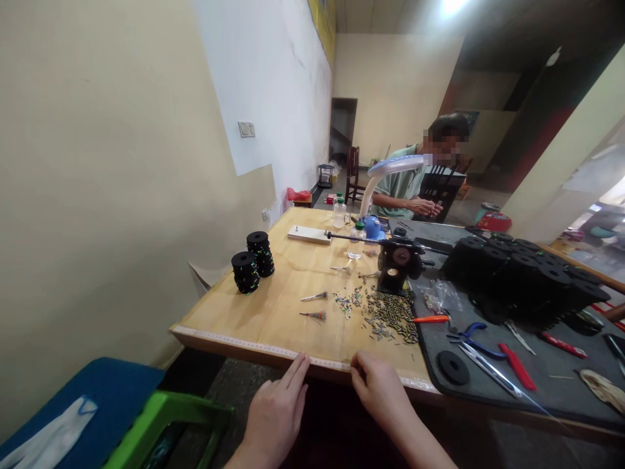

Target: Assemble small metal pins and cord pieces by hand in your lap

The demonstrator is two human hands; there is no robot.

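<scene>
A white measuring tape (239,343) runs along the front edge of the wooden table (288,273). My left hand (276,410) lies at that edge, its fingers stretched out and their tips resting on the tape. Further right, my right hand (378,387) is closed at the same edge, thumb and fingers pressed together; what they pinch, if anything, is too small to make out. Beyond my hands lie a heap of small dark-and-gold pieces (393,312), scattered coloured beads (347,301) and two slim pointed pieces with bristly ends, one of them orange-grey (315,316).
Black foam spools (245,273) stand at left. A black clamp-like device (398,260) stands behind the heap. On the grey mat (481,384) are blue-handled pliers (473,335), tweezers (488,368) and many spools (512,273). Another person (407,185) sits across, beyond a lamp (390,166).
</scene>
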